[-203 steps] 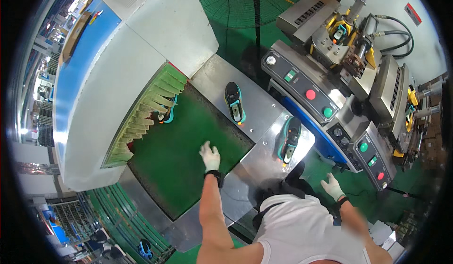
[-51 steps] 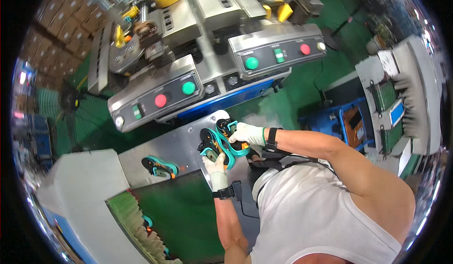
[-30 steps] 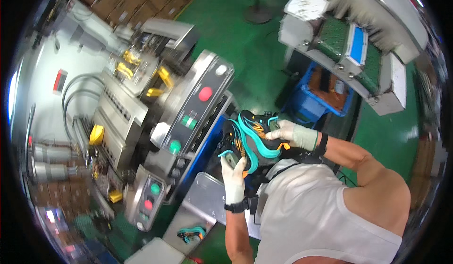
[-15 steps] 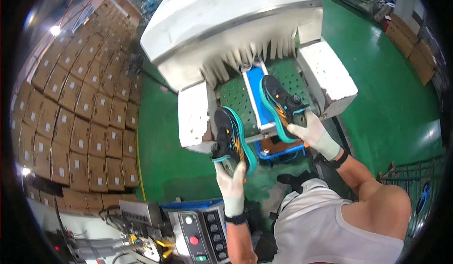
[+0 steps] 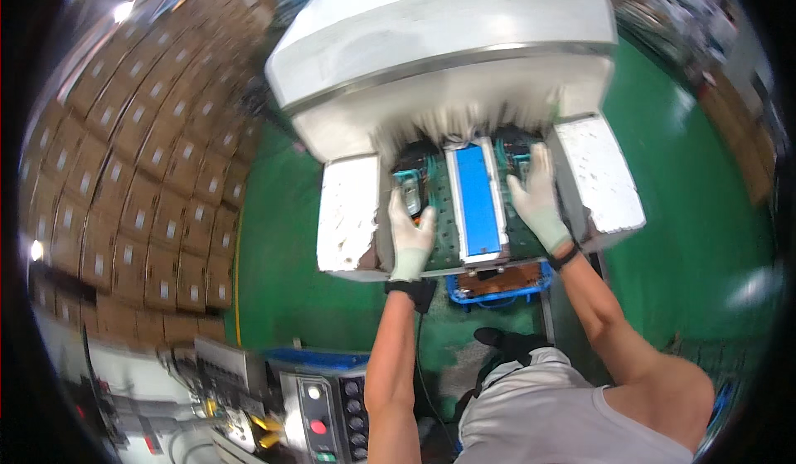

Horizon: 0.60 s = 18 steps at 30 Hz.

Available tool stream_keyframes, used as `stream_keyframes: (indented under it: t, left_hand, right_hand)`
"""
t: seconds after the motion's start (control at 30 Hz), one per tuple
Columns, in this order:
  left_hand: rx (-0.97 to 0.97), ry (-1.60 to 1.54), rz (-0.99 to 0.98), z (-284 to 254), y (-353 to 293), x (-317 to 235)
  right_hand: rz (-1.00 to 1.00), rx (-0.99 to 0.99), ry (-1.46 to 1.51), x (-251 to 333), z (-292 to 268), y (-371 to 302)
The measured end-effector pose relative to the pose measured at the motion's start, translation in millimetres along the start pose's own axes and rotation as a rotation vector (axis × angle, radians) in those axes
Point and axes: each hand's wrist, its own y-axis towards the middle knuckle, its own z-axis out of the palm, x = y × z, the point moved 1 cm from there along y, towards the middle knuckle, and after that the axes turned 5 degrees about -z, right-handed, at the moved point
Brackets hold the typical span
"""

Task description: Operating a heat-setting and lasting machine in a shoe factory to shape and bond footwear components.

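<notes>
Two black and teal shoes lie on the perforated green bed [image 5: 448, 244] of a white machine, their toes under a hanging fringe [image 5: 448, 124]. My gloved left hand [image 5: 412, 230] is around the heel end of the left shoe [image 5: 412, 184], thumb on the inner side and fingers on the outer. At the right shoe [image 5: 520, 159], my gloved right hand [image 5: 537, 203] has its fingers stretched along the outer side and its thumb apart. That shoe's heel is partly hidden by the hand. Between the shoes runs a blue strip [image 5: 477, 203] in a white frame.
White side blocks [image 5: 350, 215] flank the bed. The machine's white hood [image 5: 439, 41] rises beyond. A control panel [image 5: 323, 414] with a red button stands at lower left. Stacked cartons [image 5: 141, 190] fill the left side. A blue-framed cart [image 5: 497, 286] sits below the bed.
Both hands have moved forward with the shoes, from above the bed's front down onto the bed. The shoe toes have passed under the fringe. The right hand's fingers have straightened.
</notes>
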Motion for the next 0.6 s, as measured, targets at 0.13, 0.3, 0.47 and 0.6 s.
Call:
stream_keyframes:
  t: [0.13, 0.3, 0.47, 0.6]
  left_hand:
    - [0.112, -0.027, -0.012, -59.8, -124.7, 29.4]
    - [0.085, 0.086, -0.856, -115.1, -387.7, 117.5]
    - [-1.039, 0.173, -1.587, -124.8, -722.8, 62.9]
    - [-1.794, -0.171, -1.86, -55.0, -916.9, -16.9]
  right_hand:
    - [-0.11, 0.279, 0.698, 120.4, -22.5, -61.3]
    - [-0.117, 1.614, 0.777, 144.4, 87.6, -209.6]
    - [-0.744, 1.805, 0.256, 145.2, 129.2, -332.3]
    - [-0.993, 1.803, 0.12, 173.6, 115.3, -377.0]
